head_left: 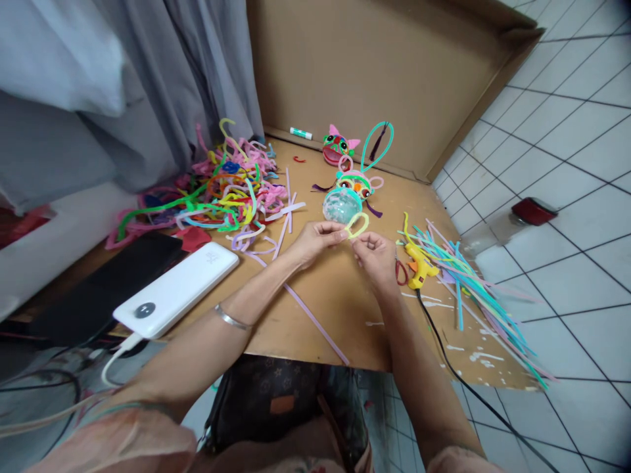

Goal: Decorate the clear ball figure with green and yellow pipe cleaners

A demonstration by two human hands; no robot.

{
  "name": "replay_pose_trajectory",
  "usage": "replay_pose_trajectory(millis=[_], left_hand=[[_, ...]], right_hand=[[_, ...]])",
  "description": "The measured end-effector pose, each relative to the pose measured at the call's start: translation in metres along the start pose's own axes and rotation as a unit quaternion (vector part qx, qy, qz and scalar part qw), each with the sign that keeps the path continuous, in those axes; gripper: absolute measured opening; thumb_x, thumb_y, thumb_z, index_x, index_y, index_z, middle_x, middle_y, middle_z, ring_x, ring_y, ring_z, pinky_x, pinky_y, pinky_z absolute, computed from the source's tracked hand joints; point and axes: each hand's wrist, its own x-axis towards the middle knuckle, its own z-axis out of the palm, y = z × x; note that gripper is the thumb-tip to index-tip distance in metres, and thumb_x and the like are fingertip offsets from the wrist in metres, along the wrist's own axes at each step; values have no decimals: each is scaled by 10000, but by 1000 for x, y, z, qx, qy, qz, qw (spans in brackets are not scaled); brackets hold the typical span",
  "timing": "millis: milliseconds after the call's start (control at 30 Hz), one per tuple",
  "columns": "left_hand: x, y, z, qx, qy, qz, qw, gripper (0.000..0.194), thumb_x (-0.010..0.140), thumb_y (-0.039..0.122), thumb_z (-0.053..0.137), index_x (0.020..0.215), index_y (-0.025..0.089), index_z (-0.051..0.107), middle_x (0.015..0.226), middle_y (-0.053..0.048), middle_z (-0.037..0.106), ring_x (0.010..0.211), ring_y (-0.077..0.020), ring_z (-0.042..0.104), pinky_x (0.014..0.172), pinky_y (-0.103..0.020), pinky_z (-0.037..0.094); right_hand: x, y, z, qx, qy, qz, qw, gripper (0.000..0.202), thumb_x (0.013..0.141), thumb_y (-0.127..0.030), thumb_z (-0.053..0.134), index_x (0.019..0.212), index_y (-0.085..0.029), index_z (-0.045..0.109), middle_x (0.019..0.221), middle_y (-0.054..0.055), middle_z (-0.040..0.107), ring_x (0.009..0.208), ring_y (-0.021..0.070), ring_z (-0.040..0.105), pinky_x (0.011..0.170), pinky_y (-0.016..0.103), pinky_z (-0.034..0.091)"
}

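Observation:
A pale yellow pipe cleaner, bent into a loop, is pinched between both hands over the middle of the table. My left hand closes its fingertips on one side at the loop's base. On the other side, the fingers of my right hand are closed on it too. Just behind the loop sits a round, clear-and-turquoise container. A decorated face with pink loops and a turquoise hoop stands right behind that. Farther back is a red and green figure with pink ears.
Tangled pipe cleaners heap at the left, near a white power bank. A yellow glue gun with a black cord, red-handled scissors and straight pipe cleaners lie right. Cardboard stands behind; a glue stick rests by it.

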Motion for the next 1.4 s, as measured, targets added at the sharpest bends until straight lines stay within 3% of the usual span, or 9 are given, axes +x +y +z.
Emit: replay_pose_trajectory(millis=[367,533,667,800,967,1100,1200,1300,1400], left_hand=[[-1,-4,2,-44,-13,-8,999,401,490,413,886,688,118,701,620,8,586,581,-68,466,562,-209,354],[1,-1,0,12,24,51,998,432,511,476,862,644,119,659,555,27,534,534,-59,413,546,-212,328],[5,8,-8,82,76,111,988,430,594,518,800,608,126,624,533,18,525,517,-68,412,526,-216,319],[7,14,-14,118,114,148,975,428,666,536,734,599,135,599,534,10,530,502,-76,427,508,-216,335],[5,9,-14,219,148,154,952,378,763,463,664,591,137,579,523,23,495,488,-78,399,494,-219,303],[-1,3,-10,388,107,178,898,225,829,302,596,700,126,652,587,10,548,538,-97,429,546,-228,316],[-5,2,-8,498,8,180,848,183,847,227,558,750,128,676,662,-27,614,588,-120,477,599,-245,343],[-7,4,-7,547,-85,174,815,202,859,216,538,741,126,675,685,-45,626,613,-132,498,609,-254,344],[-8,8,-8,513,-160,163,828,193,851,228,551,757,129,687,699,-31,632,636,-125,523,619,-240,362]], right_hand=[[-2,6,6,21,18,-17,999,225,630,-390,659,611,-182,573,443,-73,492,377,48,352,406,199,281],[0,14,5,-12,-4,-33,999,250,698,-413,638,735,-166,650,507,-42,572,408,73,438,428,207,327],[-1,18,2,-144,10,-107,984,208,784,-350,588,838,-177,688,675,22,688,599,150,612,591,267,451],[-9,16,3,-325,36,-253,911,216,895,-268,496,906,-191,698,860,69,729,759,185,643,695,293,445],[-20,9,7,-506,48,-388,769,274,957,-238,439,865,-187,693,725,59,625,691,175,530,635,299,334],[-16,5,-2,-535,64,-432,723,247,952,-219,453,871,-199,686,736,57,605,712,186,485,638,318,297],[-6,4,-15,-515,65,-414,748,248,954,-259,465,862,-200,688,771,63,620,738,191,495,665,318,320],[3,5,-26,-443,6,-379,812,250,942,-275,486,838,-193,698,800,63,636,774,188,537,707,312,375],[11,5,-34,-317,-50,-313,894,187,885,-275,562,810,-191,711,788,40,650,743,164,573,692,294,422]])
